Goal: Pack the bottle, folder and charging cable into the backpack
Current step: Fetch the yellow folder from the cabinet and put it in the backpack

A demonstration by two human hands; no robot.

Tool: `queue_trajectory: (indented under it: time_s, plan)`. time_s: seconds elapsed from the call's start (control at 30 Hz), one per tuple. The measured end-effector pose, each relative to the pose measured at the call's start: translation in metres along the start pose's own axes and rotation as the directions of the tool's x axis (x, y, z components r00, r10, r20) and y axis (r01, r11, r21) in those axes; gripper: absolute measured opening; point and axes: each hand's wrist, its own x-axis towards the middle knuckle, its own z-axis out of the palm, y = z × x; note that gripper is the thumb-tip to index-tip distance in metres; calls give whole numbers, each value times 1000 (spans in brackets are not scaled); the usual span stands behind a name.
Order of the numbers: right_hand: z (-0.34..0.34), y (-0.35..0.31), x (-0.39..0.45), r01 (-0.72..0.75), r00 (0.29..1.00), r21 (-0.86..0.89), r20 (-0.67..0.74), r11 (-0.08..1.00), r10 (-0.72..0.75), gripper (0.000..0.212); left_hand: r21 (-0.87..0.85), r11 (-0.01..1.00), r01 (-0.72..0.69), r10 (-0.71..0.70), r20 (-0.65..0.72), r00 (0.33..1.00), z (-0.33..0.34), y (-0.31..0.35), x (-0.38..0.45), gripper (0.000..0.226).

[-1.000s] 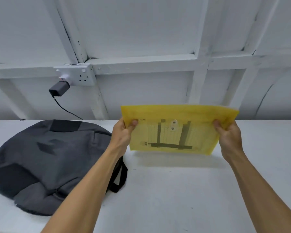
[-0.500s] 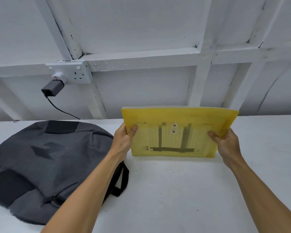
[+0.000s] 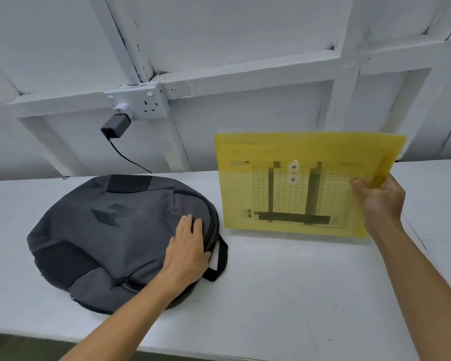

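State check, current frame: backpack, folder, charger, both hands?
Backpack: lying flat on the table, looks zipped.
Folder: upright, clasp fastened, held at its right edge.
Charger: plugged into wall socket.
Left hand: resting flat on backpack.
Right hand: gripping folder.

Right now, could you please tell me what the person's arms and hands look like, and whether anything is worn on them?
Both forearms are bare: no sleeves show. The left hand and the right hand wear no gloves, and no ring, watch or wristband shows.

No text can be read: the printed form inside the yellow folder (image 3: pixel 297 183) is blurred, and the backpack (image 3: pixel 110 230) shows only a dark emblem.
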Motion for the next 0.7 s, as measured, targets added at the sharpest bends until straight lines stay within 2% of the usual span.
queue_trajectory:
  time_s: [0.07,0.23,0.33,0.43,0.5,0.53,0.57,0.6,0.63,0.67,0.7]
  plan:
    - [2,-4,-1,8,1000,15,13,1000,-8,27,13,1000,-25,26,-54,998,-13,2,0,57]
    - [8,-14,-7,18,999,76,44,997,-22,28,170,985,6,17,-134,991,-67,-6,-3,44]
    - [11,-17,-9,13,998,107,58,994,-19,29,373,921,114,2,-298,955,-103,-21,2,51]
    - [14,-18,-12,-2,997,133,72,991,-7,27,498,817,292,-50,-442,895,-133,-39,14,73]
    - [14,-18,-14,-8,997,143,83,990,-4,28,602,725,334,17,-500,866,-140,-48,19,75]
    - [14,-18,-14,-10,996,147,89,989,-3,29,699,653,293,127,-482,867,-137,-54,22,72]
    - [14,-18,-15,-15,996,149,94,989,1,30,803,564,190,282,-404,870,-130,-60,24,65]
    - [14,-17,-16,-18,995,149,98,989,3,30,891,454,29,458,-261,850,-118,-69,26,57]
    - [13,-17,-16,-21,995,149,102,989,6,30,936,315,-158,602,-69,795,-105,-78,28,52]
    - [13,-17,-16,-25,994,150,107,988,9,30,929,168,-329,700,122,703,-94,-85,28,50]
    - [12,-17,-16,-29,994,153,111,988,12,31,887,51,-459,739,276,615,-85,-89,27,47]
